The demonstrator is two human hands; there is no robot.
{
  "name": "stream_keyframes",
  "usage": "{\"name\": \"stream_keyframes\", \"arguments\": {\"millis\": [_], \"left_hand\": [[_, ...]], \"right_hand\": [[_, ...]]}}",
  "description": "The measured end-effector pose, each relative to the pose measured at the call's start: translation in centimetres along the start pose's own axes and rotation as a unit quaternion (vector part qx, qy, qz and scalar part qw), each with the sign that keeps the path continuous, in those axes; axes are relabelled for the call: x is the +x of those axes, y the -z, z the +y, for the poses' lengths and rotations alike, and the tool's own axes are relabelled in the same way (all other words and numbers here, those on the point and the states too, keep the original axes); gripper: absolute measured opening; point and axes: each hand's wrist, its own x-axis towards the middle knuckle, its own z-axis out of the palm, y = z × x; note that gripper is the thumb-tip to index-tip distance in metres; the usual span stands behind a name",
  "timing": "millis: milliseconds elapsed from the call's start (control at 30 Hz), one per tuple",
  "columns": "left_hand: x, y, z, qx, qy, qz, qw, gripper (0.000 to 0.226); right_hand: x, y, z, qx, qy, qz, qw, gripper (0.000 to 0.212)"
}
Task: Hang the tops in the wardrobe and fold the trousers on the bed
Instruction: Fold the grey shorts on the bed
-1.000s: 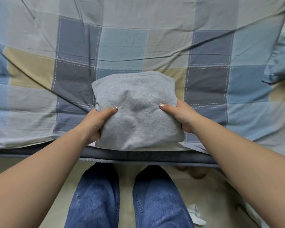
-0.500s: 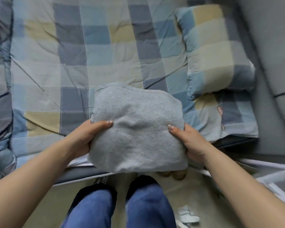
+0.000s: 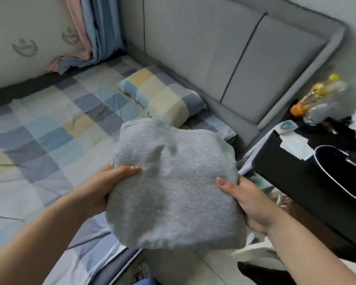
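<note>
A folded grey garment (image 3: pixel 173 186), soft fleece folded into a thick square, is held up off the bed in front of me. My left hand (image 3: pixel 103 188) grips its left edge, thumb on top and fingers underneath. My right hand (image 3: pixel 249 200) grips its right edge the same way. The bundle hangs over the bed's near right corner. The bed (image 3: pixel 41 145), with its blue, grey and yellow checked cover, lies to the left and below.
A checked pillow (image 3: pixel 162 99) lies at the head of the bed against a grey padded headboard (image 3: pixel 224 58). A black bedside unit (image 3: pixel 308 177) with clutter stands to the right. Curtains (image 3: pixel 90 31) hang at the far left corner.
Both hands have lifted the folded grey garment off the bed's near edge and carried it right, toward the pillow end. My view has swung right to the headboard and bedside unit.
</note>
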Motion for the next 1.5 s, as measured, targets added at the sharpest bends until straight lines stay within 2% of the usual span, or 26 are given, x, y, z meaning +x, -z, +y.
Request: {"name": "stream_keyframes", "arguments": {"millis": [100,167,267,367,400,500,600,667,800,967,1133,1300,1433,1500], "left_hand": [[-0.6,-4.7,0.7,0.034,0.004,-0.058,0.998,0.055],[-1.0,-8.8,0.5,0.06,0.01,-0.108,0.992,0.068],[-2.0,-15.6,-1.1,0.09,0.018,-0.185,0.978,0.063],[-3.7,-22.4,-4.1,0.088,0.024,-0.238,0.967,0.026],[-4.7,-25.0,-5.5,0.093,0.027,-0.25,0.963,0.021],[-7.8,-31.9,-9.8,0.109,0.045,-0.294,0.948,0.026],[-10.5,-38.1,-13.3,0.122,0.079,-0.33,0.933,0.055],[-12.0,-42.2,-15.9,0.144,0.097,-0.362,0.916,0.065],[-14.7,-49.8,-20.6,0.187,0.126,-0.438,0.87,0.063],[-16.3,-57.7,-25.6,0.213,0.162,-0.525,0.808,0.059],[-16.4,-66.0,-30.4,0.246,0.214,-0.589,0.74,0.057],[-15.8,-75.5,-34.9,0.289,0.246,-0.603,0.701,0.058],[-15.9,-83.4,-38.9,0.319,0.277,-0.604,0.676,0.034],[-16.0,-85.9,-40.5,0.341,0.286,-0.587,0.676,0.033]], "right_hand": [[-5.9,2.4,-0.4,0.022,0.043,0.055,0.997,0.042],[-10.4,4.4,-0.1,0.034,0.076,0.094,0.992,0.038],[-17.7,7.5,1.0,0.047,0.113,0.152,0.981,0.024],[-25.2,10.7,3.0,0.051,0.145,0.21,0.966,0.027],[-28.1,11.8,3.8,0.054,0.154,0.232,0.959,0.028],[-36.1,14.8,6.6,0.063,0.174,0.291,0.939,0.027],[-43.1,16.8,9.3,0.075,0.192,0.344,0.916,0.03],[-47.4,18.1,11.4,0.092,0.198,0.385,0.896,0.032],[-54.4,20.7,15.4,0.145,0.187,0.467,0.852,0.052],[-60.3,23.3,19.0,0.205,0.191,0.506,0.816,0.047],[-63.7,27.9,21.9,0.305,0.208,0.541,0.756,0.049],[-65.8,33.9,23.2,0.353,0.221,0.595,0.687,0.021],[-66.7,39.5,23.9,0.339,0.224,0.654,0.638,0.031],[-66.8,41.1,23.8,0.331,0.238,0.673,0.617,0.033]]}}
